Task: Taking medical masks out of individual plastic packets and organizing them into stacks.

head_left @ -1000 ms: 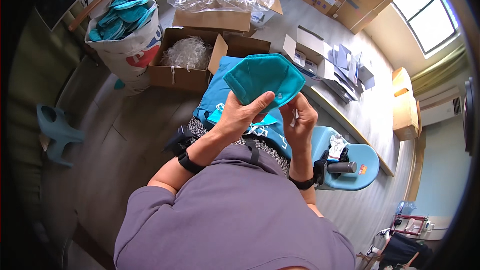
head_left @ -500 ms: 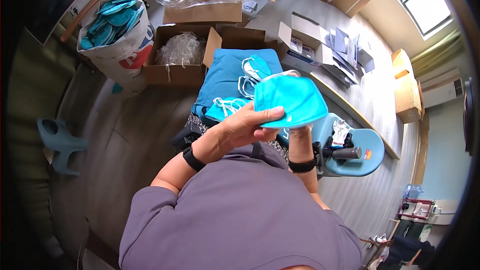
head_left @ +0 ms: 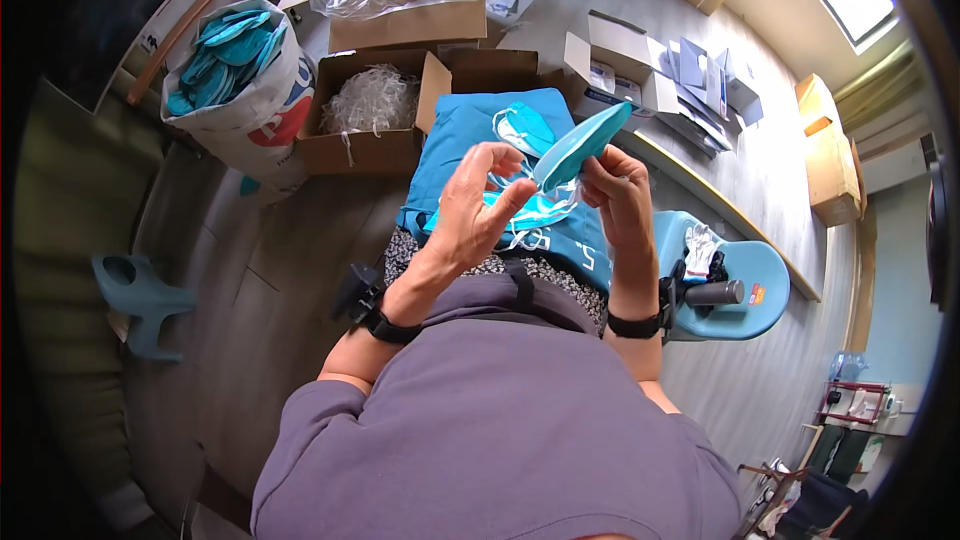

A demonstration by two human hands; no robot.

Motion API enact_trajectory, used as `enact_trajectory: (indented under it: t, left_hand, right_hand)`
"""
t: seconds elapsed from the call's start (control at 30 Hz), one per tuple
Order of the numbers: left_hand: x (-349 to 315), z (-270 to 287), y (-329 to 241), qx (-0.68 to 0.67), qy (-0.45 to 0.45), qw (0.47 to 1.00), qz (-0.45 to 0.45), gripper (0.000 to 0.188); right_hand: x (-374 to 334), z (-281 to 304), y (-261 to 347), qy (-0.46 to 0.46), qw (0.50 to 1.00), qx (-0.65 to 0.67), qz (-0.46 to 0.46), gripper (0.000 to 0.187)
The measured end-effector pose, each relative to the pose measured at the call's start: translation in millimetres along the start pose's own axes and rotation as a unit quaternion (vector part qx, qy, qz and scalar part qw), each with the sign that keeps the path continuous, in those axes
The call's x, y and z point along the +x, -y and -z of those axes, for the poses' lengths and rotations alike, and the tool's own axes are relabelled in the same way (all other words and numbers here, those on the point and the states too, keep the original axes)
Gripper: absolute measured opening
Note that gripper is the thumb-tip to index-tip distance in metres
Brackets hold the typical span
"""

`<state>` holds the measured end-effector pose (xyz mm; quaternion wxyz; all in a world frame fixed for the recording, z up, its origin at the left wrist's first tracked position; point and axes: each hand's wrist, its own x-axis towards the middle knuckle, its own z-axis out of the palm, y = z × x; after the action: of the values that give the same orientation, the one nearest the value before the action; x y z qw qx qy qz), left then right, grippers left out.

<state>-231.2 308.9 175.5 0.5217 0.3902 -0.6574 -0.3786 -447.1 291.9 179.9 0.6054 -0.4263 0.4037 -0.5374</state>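
A turquoise face mask (head_left: 585,145) is raised over my lap, seen nearly edge-on. My right hand (head_left: 622,192) pinches its right side between thumb and fingers. My left hand (head_left: 474,202) is just left of it, fingers and thumb apart and holding nothing. Under both hands a blue cloth (head_left: 450,135) with white lettering covers my lap. On that cloth rests a second turquoise mask (head_left: 530,130) with a white edge. More turquoise masks with white straps (head_left: 545,210) lie nearer to me, partly hidden by my hands; their number I cannot tell.
At far left stands a white sack (head_left: 250,120) filled with turquoise masks. Beside it, a cardboard box (head_left: 350,152) holds clear stringy strips. A blue stool (head_left: 765,290) at right carries gloves and a dark cylinder (head_left: 714,293). Another blue stool (head_left: 150,290) is at left.
The mask has turned from face-on to nearly edge-on and moved slightly up. My left hand has let go of it and drawn left, its fingers opening.
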Motion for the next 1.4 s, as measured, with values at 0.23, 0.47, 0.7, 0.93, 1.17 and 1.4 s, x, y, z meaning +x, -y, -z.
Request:
enact_trajectory:
  t: [0.23,0.47,0.7,0.93,1.17,1.4]
  left_hand:
    - [1,1,-17,-0.018,0.061,0.987,0.15,0.022]
    - [1,-13,1,-0.075,-0.13,0.986,0.072,0.02]
    - [-5,-12,12,-0.065,-0.101,0.993,0.015,0.016]
    - [-13,29,-35,-0.055,-0.139,0.988,0.04,0.016]
    - [4,73,-27,-0.019,-0.161,0.987,0.001,0.026]
    - [2,91,-14,-0.074,-0.111,0.989,0.057,0.013]
  right_hand:
    - [-1,-26,-10,-0.072,0.988,-0.102,0.093,0.008]
    - [-21,-64,-20,-0.021,0.997,-0.07,0.037,0.013]
    - [-13,-55,-30,-0.045,0.922,-0.301,0.239,0.016]
    - [37,17,-32,-0.27,0.846,-0.403,0.221,0.016]
    - [27,-6,-46,-0.131,0.923,-0.336,0.13,0.014]
    - [18,-28,-77,-0.095,0.833,-0.517,0.173,0.022]
